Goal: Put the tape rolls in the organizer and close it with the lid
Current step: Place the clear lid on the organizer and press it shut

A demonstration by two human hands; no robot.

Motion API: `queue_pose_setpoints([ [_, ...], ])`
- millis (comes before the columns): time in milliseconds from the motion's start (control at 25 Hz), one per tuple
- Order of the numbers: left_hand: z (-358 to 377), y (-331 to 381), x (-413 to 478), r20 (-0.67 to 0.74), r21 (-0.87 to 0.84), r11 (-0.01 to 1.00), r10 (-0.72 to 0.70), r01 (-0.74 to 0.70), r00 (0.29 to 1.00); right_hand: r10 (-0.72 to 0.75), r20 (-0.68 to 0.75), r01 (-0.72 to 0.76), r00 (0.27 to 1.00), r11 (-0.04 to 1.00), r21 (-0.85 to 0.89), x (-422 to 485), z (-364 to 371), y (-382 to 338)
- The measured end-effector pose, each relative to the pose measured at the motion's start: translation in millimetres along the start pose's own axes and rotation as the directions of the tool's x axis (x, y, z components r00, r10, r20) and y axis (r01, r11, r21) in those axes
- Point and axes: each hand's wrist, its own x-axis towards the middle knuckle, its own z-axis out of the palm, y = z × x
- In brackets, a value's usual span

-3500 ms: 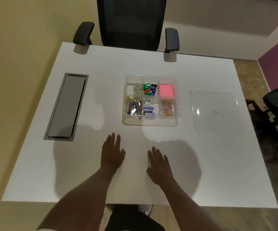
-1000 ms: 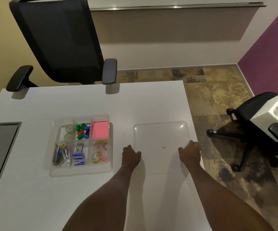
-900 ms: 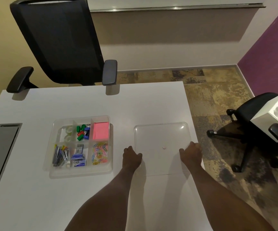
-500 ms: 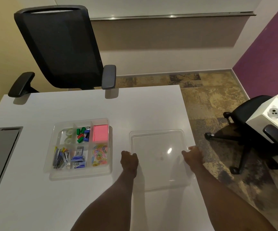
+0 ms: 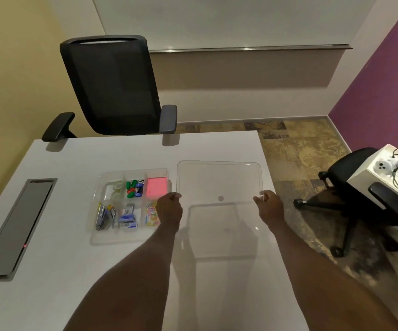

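Note:
A clear plastic organizer (image 5: 131, 237) lies open on the white table (image 5: 73, 283). Two clear tape rolls (image 5: 116, 190) sit in its far left compartment. To the right of the organizer, the clear lid (image 5: 219, 180) hangs in the air above the table, tilted with its far edge higher. My left hand (image 5: 169, 207) grips its left near corner and my right hand (image 5: 268, 206) grips its right near corner. The lid's faint shadow falls on the table below it.
The organizer also holds green and blue clips, pink sticky notes (image 5: 157, 190), staplers, staples and coloured paper clips. A grey cable hatch (image 5: 16, 225) is set in the table's left side. One black chair (image 5: 112, 87) stands behind the table, another (image 5: 365, 192) at the right.
Both hands went from flat on the table to the lid's near corners, took hold and lifted it off the table. The lid now hangs higher and nearer the organizer.

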Motion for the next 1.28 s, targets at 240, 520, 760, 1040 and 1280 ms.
queue_pose_setpoints([
  [240, -78.0, 9.7, 12.3, -0.096, 0.159, 0.983, 0.108, -0.092, 0.990, -0.178, 0.060, 0.171, 0.982, 0.980, 0.099, -47.7, 7.9, -40.8],
  [520, -165.6, 16.6, 31.1, -0.033, 0.006, 0.963, 0.268, -0.268, 0.963, -0.188, 0.036, 0.163, 0.982, 0.919, 0.358, -89.9, 27.4, -104.4],
  [760, -236.7, 19.0, 65.1, 0.047, -0.189, 0.945, 0.279, -0.266, 0.959, -0.136, 0.069, 0.066, 0.988, 0.789, 0.611, -115.5, 56.8, -159.5],
  [1040, -301.0, -2.8, 109.3, 0.189, -0.437, 0.899, 0.131, -0.036, 0.973, -0.139, 0.163, -0.011, 0.977, 0.727, 0.687, -143.6, 103.3, -182.2],
  [1280, -331.2, -38.6, 145.2, 0.367, -0.357, 0.932, 0.080, 0.061, 0.927, -0.084, 0.171, -0.045, 0.982, 0.772, 0.634, -151.2, 140.6, -201.0],
])
